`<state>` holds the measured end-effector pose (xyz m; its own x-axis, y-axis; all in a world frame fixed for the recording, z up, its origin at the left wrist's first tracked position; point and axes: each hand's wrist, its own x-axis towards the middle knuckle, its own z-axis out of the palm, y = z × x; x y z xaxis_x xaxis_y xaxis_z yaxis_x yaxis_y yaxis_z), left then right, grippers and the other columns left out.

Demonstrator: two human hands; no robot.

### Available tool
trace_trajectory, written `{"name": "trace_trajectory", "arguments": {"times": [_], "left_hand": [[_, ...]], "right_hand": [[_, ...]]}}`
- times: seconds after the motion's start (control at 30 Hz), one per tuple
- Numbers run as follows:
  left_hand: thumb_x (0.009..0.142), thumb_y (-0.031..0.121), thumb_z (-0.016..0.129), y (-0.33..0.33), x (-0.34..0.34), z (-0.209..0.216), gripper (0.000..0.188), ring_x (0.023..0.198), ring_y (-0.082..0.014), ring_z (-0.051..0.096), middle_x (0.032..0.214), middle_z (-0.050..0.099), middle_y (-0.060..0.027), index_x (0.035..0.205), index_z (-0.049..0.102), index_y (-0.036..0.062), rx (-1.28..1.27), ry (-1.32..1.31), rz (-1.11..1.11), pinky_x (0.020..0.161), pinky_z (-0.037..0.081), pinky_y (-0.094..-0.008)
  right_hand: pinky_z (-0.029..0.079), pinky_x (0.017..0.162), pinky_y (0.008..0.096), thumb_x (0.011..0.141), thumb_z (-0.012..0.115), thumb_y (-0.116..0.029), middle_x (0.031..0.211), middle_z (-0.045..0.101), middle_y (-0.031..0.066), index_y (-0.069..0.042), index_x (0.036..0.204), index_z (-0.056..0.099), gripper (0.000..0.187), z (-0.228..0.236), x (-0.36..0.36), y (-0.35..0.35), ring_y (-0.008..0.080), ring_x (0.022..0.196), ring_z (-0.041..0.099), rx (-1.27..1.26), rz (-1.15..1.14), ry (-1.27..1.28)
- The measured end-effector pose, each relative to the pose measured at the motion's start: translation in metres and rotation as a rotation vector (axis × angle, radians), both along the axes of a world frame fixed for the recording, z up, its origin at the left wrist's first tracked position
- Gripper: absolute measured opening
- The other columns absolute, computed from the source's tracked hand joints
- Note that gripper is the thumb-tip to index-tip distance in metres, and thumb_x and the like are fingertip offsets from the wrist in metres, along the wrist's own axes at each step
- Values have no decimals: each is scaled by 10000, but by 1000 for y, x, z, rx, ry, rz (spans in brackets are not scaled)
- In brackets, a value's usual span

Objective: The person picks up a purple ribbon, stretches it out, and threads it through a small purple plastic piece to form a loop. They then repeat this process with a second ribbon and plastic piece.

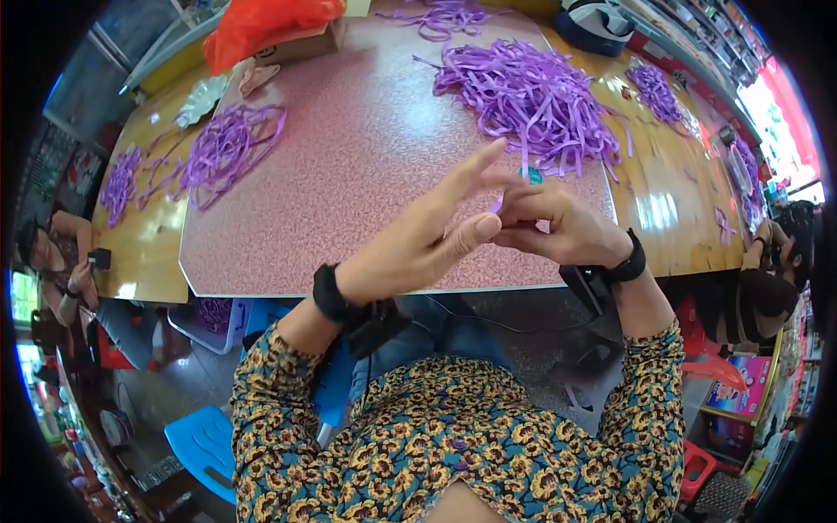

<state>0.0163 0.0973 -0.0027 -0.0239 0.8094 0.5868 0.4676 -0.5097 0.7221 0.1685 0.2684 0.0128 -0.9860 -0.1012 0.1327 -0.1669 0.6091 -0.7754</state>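
Note:
Above the near part of the pink speckled tabletop (pixel 323 218), my two hands are close together. My left hand (pixel 427 228) is open, its thumb and fingers stretched toward the right hand. The fingers of my right hand (pixel 567 220) are pinched together, and a small bit of purple ribbon (pixel 497 206) shows at their tips; most of it is hidden. Just beyond the right hand lies a large tangled pile of purple ribbon (pixel 532 100), with one strand trailing toward my fingers. A small teal object (pixel 531 176) sits between the pile and that hand.
Looser purple ribbons (pixel 228 152) lie at left, with another bunch (pixel 654 91) at right. A red plastic bag (pixel 261 30) rests by a cardboard box (pixel 305 42) at the back. People sit at both sides. A blue stool (pixel 200 444) stands below left.

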Motion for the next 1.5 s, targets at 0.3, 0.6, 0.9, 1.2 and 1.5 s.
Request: {"name": "trace_trajectory", "arguments": {"times": [0.3,0.6,0.9,1.2,1.5], "left_hand": [[990,258,543,-4,-23,-48,444,862,-126,633,988,651,-76,1326,486,-27,-721,-356,-372,794,508,-281],[1020,214,475,-56,-85,-60,268,623,-82,545,684,545,9,1037,608,-18,-674,-549,132,629,459,-222],[1010,158,486,-44,-55,-46,248,710,-123,624,815,655,-70,1061,614,-47,-678,-463,66,678,504,-246],[990,165,536,-34,-26,-41,198,823,-154,640,928,685,-107,1042,624,-4,-485,-631,58,787,510,-303],[950,119,590,-16,1,-53,89,987,-186,614,1077,661,-133,970,596,32,-144,-979,64,881,486,-341]], "right_hand": [[378,620,215,911,649,-119,792,553,-56,-1,915,662,119,-21,23,47,27,726,483,-308,-257,-219],[304,558,201,906,676,-234,729,513,-94,-64,910,672,170,-40,50,105,6,652,403,-306,-589,-51],[444,957,374,918,643,-223,1196,618,109,-26,1172,629,322,-59,5,49,229,1087,579,430,-451,329],[383,531,194,929,653,-241,764,577,-19,-21,1081,634,268,-61,-18,-20,41,606,484,-879,-392,-234],[324,482,191,908,677,-179,703,537,-46,-44,960,671,145,-70,-26,-50,36,546,428,-1094,-512,15]]}}
